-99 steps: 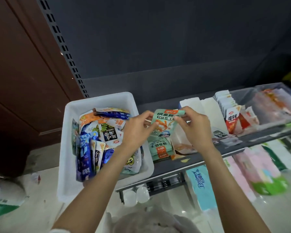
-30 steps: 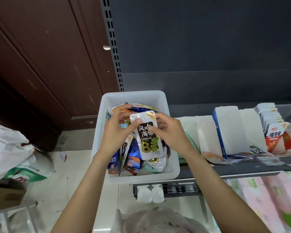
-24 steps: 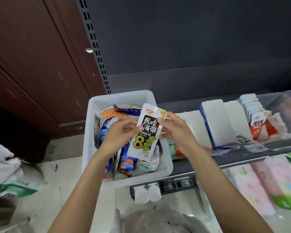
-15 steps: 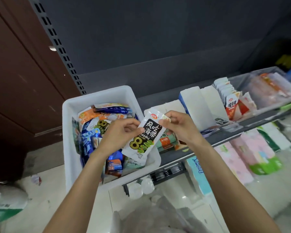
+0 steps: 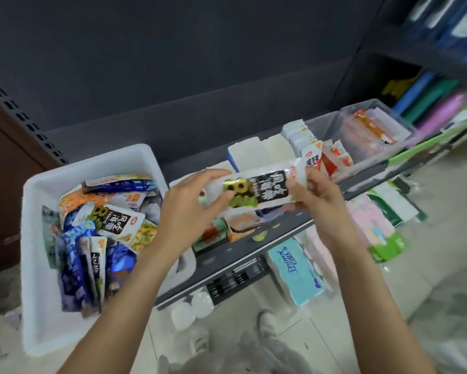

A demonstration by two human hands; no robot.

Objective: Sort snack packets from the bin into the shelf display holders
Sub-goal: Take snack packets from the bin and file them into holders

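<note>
Packet (image 5: 259,188), white with a black panel and a green-and-yellow "8", lies sideways in the air between both hands, above the front of the shelf (image 5: 286,233) and just right of the bin (image 5: 32,265). Right hand (image 5: 318,195) pinches its right end between thumb and curled fingers. Left hand (image 5: 191,209) has its fingers reaching to the packet's left end, thumb against the printed face; whether it truly grips or only touches I cannot tell. The white bin sits at the shelf's left end, full of mixed packets, one of them a match (image 5: 113,222) for the held one. On the shelf under the packet lie green-and-orange packets (image 5: 213,233) in a low holder. Behind stand white holders (image 5: 251,155), then a row of red-and-white packets (image 5: 311,157), then a clear tub (image 5: 367,130) of more snacks. Below the shelf, tissue packs (image 5: 294,268) stand on the floor, with pink and green packs to their right
</note>
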